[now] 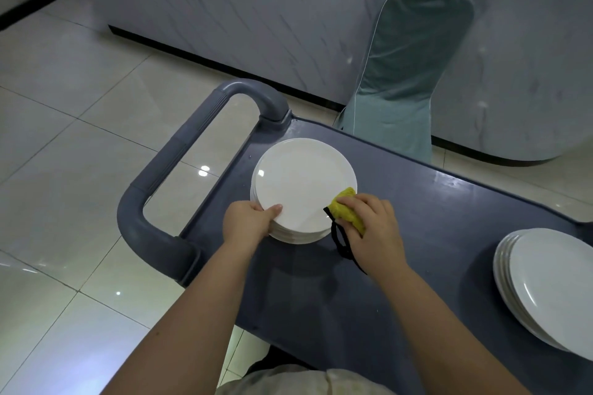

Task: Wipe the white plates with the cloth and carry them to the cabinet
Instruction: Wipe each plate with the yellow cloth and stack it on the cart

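Two stacks of white plates on one grey cart (449, 218). Near stack (298, 236) beside the cart's single looped handle (167, 167), several plates deep, exact count unclear from the rims. Second stack (552, 285) at the right end of the cart, well apart from the first, about four rims showing, partly cut by the frame edge. One yellow cloth (348, 210). One black strap (340, 242) trailing from under the cloth onto the cart top. One chair (414, 51) in a teal cover beyond the cart, against a pale marbled wall (256, 9). Two bare hands, both forearms reaching forward from the bottom of the view. Left hand (247, 221) at the near-left rim of the near stack, thumb flat on the top plate (301, 176), fingers wrapped round the side — holding the stack's edge. Right hand (372, 228) palm down, fingers bunched over the cloth — gripping it, pressed at the near-right rim of the top plate. Glossy pale floor tiles (80, 106) all round.
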Motion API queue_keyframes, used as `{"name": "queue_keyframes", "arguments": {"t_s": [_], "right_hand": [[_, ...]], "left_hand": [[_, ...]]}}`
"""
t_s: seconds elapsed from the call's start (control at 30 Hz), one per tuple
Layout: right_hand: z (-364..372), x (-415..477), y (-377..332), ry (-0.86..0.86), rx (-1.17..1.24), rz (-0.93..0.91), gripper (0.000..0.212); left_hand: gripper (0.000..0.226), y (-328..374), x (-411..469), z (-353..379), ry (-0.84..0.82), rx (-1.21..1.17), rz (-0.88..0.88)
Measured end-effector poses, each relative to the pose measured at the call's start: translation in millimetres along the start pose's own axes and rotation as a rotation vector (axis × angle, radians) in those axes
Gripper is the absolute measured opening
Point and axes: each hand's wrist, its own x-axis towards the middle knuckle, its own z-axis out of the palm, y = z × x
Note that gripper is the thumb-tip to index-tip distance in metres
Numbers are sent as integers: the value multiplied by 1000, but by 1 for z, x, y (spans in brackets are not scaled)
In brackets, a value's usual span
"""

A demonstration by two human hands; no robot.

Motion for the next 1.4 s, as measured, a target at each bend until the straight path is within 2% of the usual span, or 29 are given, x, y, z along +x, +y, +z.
{"name": "queue_keyframes", "arguments": {"t_s": [0.1,0.37,0.47,0.53,0.6,0.77,0.87,0.93,1.03,1.2,1.3,1.4], "right_hand": [[-1,-2,0,-8,1,0,32],[-10,-9,2,16,39,9,32],[-11,-12,2,2,55,19,31],[-12,-14,2,-9,63,28,30],[-13,-17,3,-7,75,30,30],[-21,-23,7,0,94,12,30],[-26,-25,10,18,122,9,30],[-30,-24,12,34,166,17,29],[-38,-21,15,80,308,59,28],[-50,-12,9,113,485,51,30],[-44,6,-4,49,379,-4,32],[-37,13,-21,-3,220,-107,37]], "left_hand": [[38,-6,-2,3,24,-203,-62],[31,-30,-16,-17,96,-483,-90],[16,-30,-27,-18,-147,-771,-195],[27,-27,-35,-16,-257,-921,-243],[35,-23,-41,-15,-235,-947,-241],[34,-16,-46,-26,-168,-911,-224],[34,-14,-54,-35,-202,-910,-228],[42,-17,-63,-37,-245,-914,-218],[55,-24,-80,-32,-323,-1056,-172],[56,-25,-114,-23,-380,-1154,-88],[67,-18,-134,-17,-485,-1150,-5],[72,-4,-144,-6,-471,-1151,65]]}}
